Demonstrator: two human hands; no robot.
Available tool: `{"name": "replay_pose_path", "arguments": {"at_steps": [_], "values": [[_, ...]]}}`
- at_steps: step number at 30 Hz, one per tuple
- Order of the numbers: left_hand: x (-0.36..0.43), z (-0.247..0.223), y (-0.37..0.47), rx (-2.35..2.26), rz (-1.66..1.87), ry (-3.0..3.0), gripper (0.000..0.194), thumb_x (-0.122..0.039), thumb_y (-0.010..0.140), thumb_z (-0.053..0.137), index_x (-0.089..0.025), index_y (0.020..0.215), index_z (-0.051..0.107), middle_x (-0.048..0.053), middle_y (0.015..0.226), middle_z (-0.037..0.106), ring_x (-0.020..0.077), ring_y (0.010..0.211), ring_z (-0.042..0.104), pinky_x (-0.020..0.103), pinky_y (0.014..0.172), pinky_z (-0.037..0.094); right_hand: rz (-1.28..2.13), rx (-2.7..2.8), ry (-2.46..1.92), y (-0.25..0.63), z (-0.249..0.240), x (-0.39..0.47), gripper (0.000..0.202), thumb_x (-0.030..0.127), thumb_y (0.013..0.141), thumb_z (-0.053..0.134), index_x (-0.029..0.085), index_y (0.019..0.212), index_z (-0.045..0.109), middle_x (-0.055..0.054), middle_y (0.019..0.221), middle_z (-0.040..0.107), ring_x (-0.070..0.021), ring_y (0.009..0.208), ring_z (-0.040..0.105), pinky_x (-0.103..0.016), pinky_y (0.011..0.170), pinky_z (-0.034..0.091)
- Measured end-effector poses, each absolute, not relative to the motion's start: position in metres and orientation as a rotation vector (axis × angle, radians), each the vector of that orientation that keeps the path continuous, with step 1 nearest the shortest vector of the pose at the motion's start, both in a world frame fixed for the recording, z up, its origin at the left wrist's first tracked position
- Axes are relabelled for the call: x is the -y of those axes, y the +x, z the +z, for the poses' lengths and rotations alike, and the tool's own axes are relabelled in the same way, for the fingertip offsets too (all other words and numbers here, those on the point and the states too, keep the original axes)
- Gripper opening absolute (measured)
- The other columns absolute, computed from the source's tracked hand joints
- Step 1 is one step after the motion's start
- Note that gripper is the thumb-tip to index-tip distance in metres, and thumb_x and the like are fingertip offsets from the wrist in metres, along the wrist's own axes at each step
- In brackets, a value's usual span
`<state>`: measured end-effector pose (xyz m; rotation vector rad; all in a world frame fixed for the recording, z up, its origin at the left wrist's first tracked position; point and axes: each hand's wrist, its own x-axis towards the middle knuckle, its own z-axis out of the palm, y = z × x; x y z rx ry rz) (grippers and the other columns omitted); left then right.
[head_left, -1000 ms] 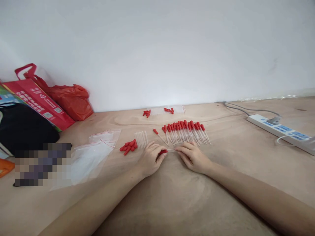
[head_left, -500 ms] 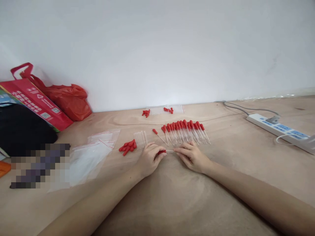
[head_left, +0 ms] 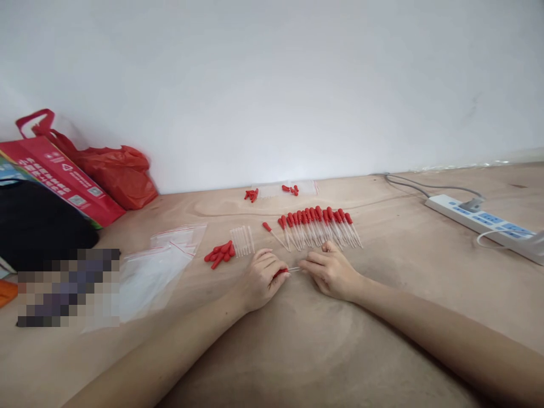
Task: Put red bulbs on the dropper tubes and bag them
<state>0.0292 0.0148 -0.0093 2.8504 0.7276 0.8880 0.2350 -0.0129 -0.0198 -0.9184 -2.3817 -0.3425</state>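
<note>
My left hand is closed around a red rubber bulb, most of it covered by the fingers. From the bulb a clear dropper tube runs right into the pinched fingers of my right hand. How far the tube sits inside the bulb is hidden. Just beyond my hands lies a row of droppers with red bulbs, and a single dropper lies to its left. Several clear tubes lie side by side behind my left hand, beside a pile of loose red bulbs.
Clear zip bags lie on the wooden table at left. More red bulbs and a clear bag lie near the wall. A red plastic bag stands back left; a power strip lies right.
My hands have tilted slightly, with the bulb end a little lower and nearer me. The left fingers have wrapped further around the bulb. The things on the table have stayed put.
</note>
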Motion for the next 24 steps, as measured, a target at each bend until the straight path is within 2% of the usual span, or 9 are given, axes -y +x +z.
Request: {"name": "replay_pose_path", "arguments": {"at_steps": [12,18,20,22,24], "values": [[-0.017,-0.011,0.03,-0.599,0.878,2.901,0.012,-0.019,0.085,0.043,-0.017,0.077,0.051,0.001,0.069,0.06,0.0131,0.066,0.053,0.035,0.086,0.037,-0.28,2.407,-0.94,0.225,-0.021,0.014,0.024,0.014,0.083,0.037,0.013,0.079,0.061,-0.003,0.067,0.054,-0.0116,0.057,0.036,-0.029,0.062,0.021],[-0.021,-0.008,0.029,-0.663,0.901,2.885,0.011,-0.021,0.085,0.044,-0.018,0.08,0.053,0.001,0.072,0.059,0.0148,0.071,0.053,0.035,0.084,0.038,-0.306,2.4,-1.092,0.222,-0.013,0.017,0.02,0.02,0.084,0.043,0.016,0.079,0.061,-0.004,0.07,0.056,-0.0145,0.069,0.042,-0.03,0.064,0.022],[-0.022,-0.008,0.027,-0.735,0.935,2.85,0.009,-0.021,0.084,0.045,-0.018,0.089,0.052,0.003,0.081,0.058,0.0165,0.079,0.053,0.035,0.083,0.039,-0.325,2.406,-1.154,0.224,-0.01,0.017,0.019,0.021,0.082,0.044,0.017,0.078,0.062,-0.004,0.072,0.057,-0.0154,0.072,0.044,-0.03,0.065,0.023],[-0.023,-0.008,0.025,-0.908,1.032,2.777,0.016,-0.022,0.082,0.047,-0.018,0.097,0.048,0.006,0.091,0.055,0.0187,0.087,0.052,0.034,0.08,0.041,-0.283,2.373,-1.251,0.229,-0.007,0.014,0.019,0.02,0.082,0.044,0.016,0.077,0.062,-0.006,0.073,0.057,-0.0157,0.072,0.046,-0.03,0.065,0.025],[-0.024,-0.009,0.023,-1.086,1.082,2.707,0.016,-0.022,0.08,0.048,-0.017,0.094,0.046,0.007,0.09,0.052,0.0198,0.086,0.051,0.032,0.074,0.043,-0.161,2.257,-1.384,0.235,-0.003,0.006,0.021,0.02,0.083,0.041,0.014,0.077,0.061,-0.006,0.073,0.058,-0.0152,0.07,0.049,-0.028,0.064,0.029]]}}
